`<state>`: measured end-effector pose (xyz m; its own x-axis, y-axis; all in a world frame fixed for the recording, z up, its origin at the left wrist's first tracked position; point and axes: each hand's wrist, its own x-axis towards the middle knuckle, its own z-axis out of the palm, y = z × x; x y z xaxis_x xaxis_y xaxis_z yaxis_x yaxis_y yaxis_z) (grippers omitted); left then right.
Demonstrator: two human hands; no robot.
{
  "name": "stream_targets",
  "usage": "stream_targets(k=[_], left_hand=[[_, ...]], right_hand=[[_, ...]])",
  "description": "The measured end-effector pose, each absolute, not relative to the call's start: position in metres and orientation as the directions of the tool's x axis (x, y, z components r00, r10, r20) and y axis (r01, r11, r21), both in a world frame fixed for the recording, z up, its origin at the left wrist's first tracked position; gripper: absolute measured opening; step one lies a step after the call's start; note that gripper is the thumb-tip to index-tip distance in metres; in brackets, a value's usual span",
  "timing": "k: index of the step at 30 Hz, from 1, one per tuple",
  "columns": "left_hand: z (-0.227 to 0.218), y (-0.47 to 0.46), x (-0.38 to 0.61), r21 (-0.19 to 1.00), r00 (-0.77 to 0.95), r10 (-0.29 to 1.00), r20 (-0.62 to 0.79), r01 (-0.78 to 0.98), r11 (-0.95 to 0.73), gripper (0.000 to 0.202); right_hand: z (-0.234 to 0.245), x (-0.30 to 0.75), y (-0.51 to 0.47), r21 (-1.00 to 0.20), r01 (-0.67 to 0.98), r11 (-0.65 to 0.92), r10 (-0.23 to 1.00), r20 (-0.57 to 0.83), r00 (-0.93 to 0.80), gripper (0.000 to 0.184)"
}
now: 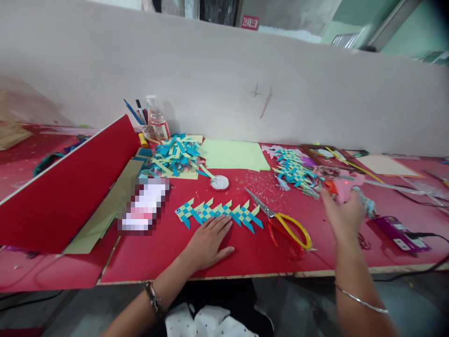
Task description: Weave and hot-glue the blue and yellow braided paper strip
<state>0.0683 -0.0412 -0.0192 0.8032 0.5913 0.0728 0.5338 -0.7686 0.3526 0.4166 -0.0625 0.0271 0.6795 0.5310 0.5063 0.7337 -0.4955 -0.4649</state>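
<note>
My left hand lies flat, its fingertips resting on a row of woven blue and yellow paper fish. Those fish overlap nose to tail, and the hand covers part of the middle ones. Over at the right, my right hand is wrapped around a pink glue gun with a small red light. Scissors with yellow and red handles lie partly spread between my hands. Close to the right hand is a pile of finished woven fish with tassels.
Blue and yellow paper strips are heaped at the back left, near a bottle. A phone, a round white lid and pale green sheets lie on the red table. A purple power strip with cables sits right.
</note>
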Motion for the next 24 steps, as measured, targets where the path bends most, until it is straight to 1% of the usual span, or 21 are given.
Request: stream_targets(k=[3, 5, 7, 8, 11, 12, 14, 17, 21, 24], left_hand=[[-0.02, -0.041, 0.069, 0.337, 0.803, 0.591, 0.073, 0.538, -0.773, 0.056], [-0.021, -0.041, 0.069, 0.325, 0.803, 0.591, 0.078, 0.539, -0.777, 0.055], [-0.022, -0.041, 0.069, 0.315, 0.803, 0.59, 0.088, 0.539, -0.781, 0.054], [-0.022, -0.041, 0.069, 0.311, 0.802, 0.59, 0.094, 0.539, -0.783, 0.054], [-0.023, -0.041, 0.069, 0.302, 0.8, 0.59, 0.111, 0.539, -0.787, 0.053], [-0.023, -0.042, 0.069, 0.3, 0.798, 0.591, 0.115, 0.54, -0.787, 0.053], [-0.022, -0.042, 0.07, 0.297, 0.795, 0.594, 0.121, 0.542, -0.786, 0.052], [-0.021, -0.042, 0.07, 0.295, 0.785, 0.607, 0.125, 0.554, -0.778, 0.051], [-0.02, -0.042, 0.069, 0.298, 0.781, 0.614, 0.115, 0.562, -0.771, 0.05], [-0.02, -0.042, 0.069, 0.297, 0.786, 0.606, 0.121, 0.553, -0.778, 0.049]], right_hand=[[0.052, 0.417, -0.072, -0.529, 0.692, -0.492, 0.406, 0.563, 0.72, 0.05], [0.063, 0.408, -0.077, -0.523, 0.73, -0.44, 0.422, 0.597, 0.682, 0.051], [0.062, 0.395, -0.078, -0.468, 0.782, -0.412, 0.495, 0.606, 0.623, 0.054], [0.057, 0.387, -0.078, -0.431, 0.812, -0.394, 0.561, 0.587, 0.584, 0.056], [0.027, 0.36, -0.077, -0.358, 0.897, -0.26, 0.797, 0.445, 0.409, 0.062], [0.015, 0.352, -0.077, -0.347, 0.911, -0.223, 0.83, 0.423, 0.364, 0.063], [-0.008, 0.339, -0.077, -0.322, 0.934, -0.155, 0.869, 0.406, 0.284, 0.063], [-0.028, 0.328, -0.078, -0.288, 0.953, -0.095, 0.9, 0.383, 0.206, 0.055], [-0.033, 0.326, -0.077, -0.247, 0.964, -0.099, 0.904, 0.383, 0.191, 0.045], [-0.032, 0.327, -0.075, -0.213, 0.966, -0.148, 0.897, 0.382, 0.222, 0.043]])
